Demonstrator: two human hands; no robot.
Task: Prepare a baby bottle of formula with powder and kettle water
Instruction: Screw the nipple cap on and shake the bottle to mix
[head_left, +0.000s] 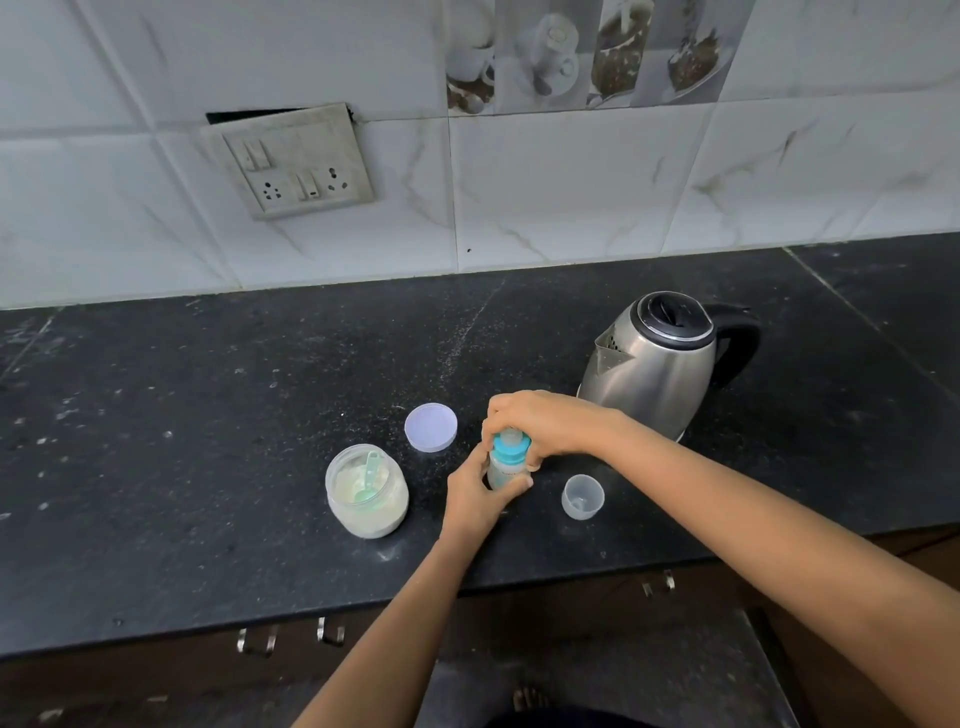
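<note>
A small baby bottle (503, 470) with a blue collar (509, 448) stands upright on the black counter (208, 415). My left hand (475, 493) wraps around the bottle's body from the left. My right hand (535, 421) grips the blue collar and teat from above, hiding most of the teat. An open jar of formula powder (366, 491) with a green scoop (370, 480) inside stands to the left. Behind the jar, its pale purple lid (431, 427) lies flat. The steel kettle (654, 358) stands behind my right hand, lid down.
A clear bottle cap (583, 496) stands mouth up to the right of the bottle. A wall socket plate (296, 163) is on the tiled wall behind. The counter's front edge runs just below the jar, with cabinet handles (257, 639) under it.
</note>
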